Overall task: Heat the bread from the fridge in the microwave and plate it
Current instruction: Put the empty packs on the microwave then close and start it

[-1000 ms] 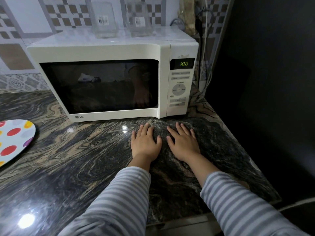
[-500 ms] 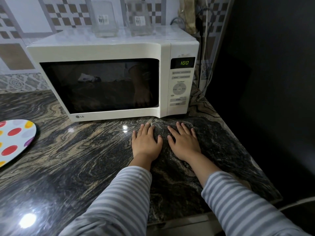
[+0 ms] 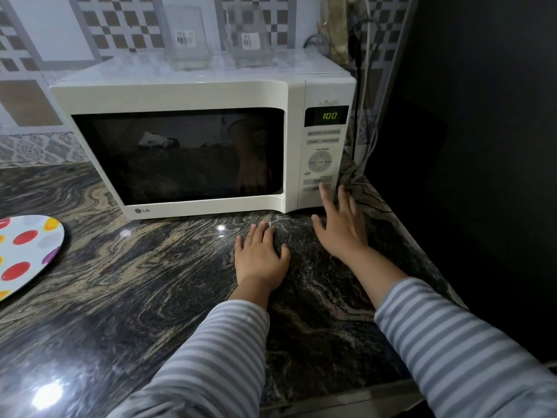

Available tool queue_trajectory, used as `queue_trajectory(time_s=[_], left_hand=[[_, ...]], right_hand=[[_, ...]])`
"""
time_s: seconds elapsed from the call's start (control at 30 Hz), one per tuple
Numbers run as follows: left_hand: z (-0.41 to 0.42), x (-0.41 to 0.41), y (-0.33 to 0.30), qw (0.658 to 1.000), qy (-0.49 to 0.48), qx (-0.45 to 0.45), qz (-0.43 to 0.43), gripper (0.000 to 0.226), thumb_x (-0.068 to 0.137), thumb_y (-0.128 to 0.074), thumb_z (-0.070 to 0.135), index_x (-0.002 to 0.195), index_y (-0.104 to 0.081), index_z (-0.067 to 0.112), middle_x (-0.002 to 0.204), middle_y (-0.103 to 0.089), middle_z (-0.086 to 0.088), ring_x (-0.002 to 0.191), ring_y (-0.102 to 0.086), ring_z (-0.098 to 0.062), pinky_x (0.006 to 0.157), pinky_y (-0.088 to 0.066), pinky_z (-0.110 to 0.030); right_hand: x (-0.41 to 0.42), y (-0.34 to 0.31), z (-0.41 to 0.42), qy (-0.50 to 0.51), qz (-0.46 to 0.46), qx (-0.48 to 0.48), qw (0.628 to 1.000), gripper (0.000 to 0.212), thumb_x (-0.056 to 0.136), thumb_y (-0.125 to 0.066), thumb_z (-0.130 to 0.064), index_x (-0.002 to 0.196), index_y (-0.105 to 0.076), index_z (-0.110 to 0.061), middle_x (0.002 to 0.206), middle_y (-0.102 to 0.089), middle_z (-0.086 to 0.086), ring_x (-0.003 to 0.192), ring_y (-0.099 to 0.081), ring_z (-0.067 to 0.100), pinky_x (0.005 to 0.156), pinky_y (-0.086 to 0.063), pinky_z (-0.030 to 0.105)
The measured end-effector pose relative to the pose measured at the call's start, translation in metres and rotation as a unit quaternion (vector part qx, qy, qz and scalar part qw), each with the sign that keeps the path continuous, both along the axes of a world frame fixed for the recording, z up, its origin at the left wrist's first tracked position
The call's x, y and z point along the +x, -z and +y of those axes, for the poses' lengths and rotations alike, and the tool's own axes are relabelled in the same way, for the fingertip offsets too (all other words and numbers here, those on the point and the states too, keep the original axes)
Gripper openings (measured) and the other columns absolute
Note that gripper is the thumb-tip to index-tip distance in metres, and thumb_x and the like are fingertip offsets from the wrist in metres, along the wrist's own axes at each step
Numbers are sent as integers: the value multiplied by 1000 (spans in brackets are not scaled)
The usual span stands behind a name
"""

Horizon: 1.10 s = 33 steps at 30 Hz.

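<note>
The fingers [image 3: 324,191] of the right hand [image 3: 340,230] are straight and spread, holding nothing, and have lifted off the worktop [image 3: 135,282] since a moment ago, the fingertip now at the lowest buttons of the microwave [image 3: 180,146] panel. The left hand [image 3: 260,260] stays flat on the worktop, fingers relaxed and empty. With the display [image 3: 329,116] reading 1:00 and the door closed, she is probably about to press start; the bread cannot be made out behind the dark glass, and the spotted plate [image 3: 27,254] waits at far left.
</note>
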<state>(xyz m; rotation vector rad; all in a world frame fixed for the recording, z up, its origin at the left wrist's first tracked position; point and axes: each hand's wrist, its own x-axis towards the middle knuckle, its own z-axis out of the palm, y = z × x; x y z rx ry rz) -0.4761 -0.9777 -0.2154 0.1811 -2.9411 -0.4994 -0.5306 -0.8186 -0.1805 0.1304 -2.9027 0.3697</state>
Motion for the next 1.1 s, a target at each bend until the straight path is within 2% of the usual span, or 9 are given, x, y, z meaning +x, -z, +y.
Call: queue_trajectory(time_s=[0.23,0.4,0.63,0.8,0.93,1.03,1.1], left_hand=[[0,0,-1,1000,0,1,0,60,94,-34,50,149,-28,25,159,-18,7,148,-7,-13,120,-3,-41],[0,-1,-1,1000,-3,3,0,61,94,-34,50,148,-28,24,159,-18,7,148,-7,-13,120,-2,-41],[0,1,-2,1000,-2,-6,-6,61,95,-32,49,150,-26,24,160,-16,6,148,-5,-13,120,-2,-41],[-3,-3,-12,999,8,27,-32,62,95,-38,46,150,-23,22,160,-16,4,148,-5,-16,120,-3,-42],[-8,-18,-52,994,-16,9,111,61,93,-46,41,147,-29,19,157,-23,1,146,-13,-19,118,-11,-39],[-7,-31,-96,972,7,-25,232,58,89,-49,36,144,-35,19,156,-26,0,146,-16,-21,118,-12,-42],[-9,-38,-125,953,8,-46,301,59,87,-49,37,142,-38,18,154,-29,-3,145,-18,-24,118,-12,-45]], right_hand=[[-10,-5,-6,0,-15,19,1000,65,98,-31,-46,150,6,-37,160,-1,12,146,-3,31,118,-12,46],[-11,-5,-10,15,5,39,999,64,98,-32,-46,151,4,-36,158,-6,14,145,-8,31,118,-10,46],[-5,-8,-9,16,-20,13,1000,66,98,-33,-46,150,7,-37,161,-2,9,147,-5,30,118,-11,46],[3,-27,-3,-4,34,-1,999,63,98,-33,-45,152,-3,-33,161,-6,7,146,-8,29,118,-13,47],[2,-75,0,-27,123,-23,992,55,97,-39,-39,149,-25,-25,157,-20,11,144,-19,29,116,-20,46],[-2,-111,0,-46,214,-50,974,46,94,-47,-30,139,-44,-20,150,-35,11,138,-30,29,113,-23,46],[-10,-135,-2,-72,265,-47,961,43,92,-49,-28,133,-49,-18,144,-41,11,135,-35,30,111,-27,47]])
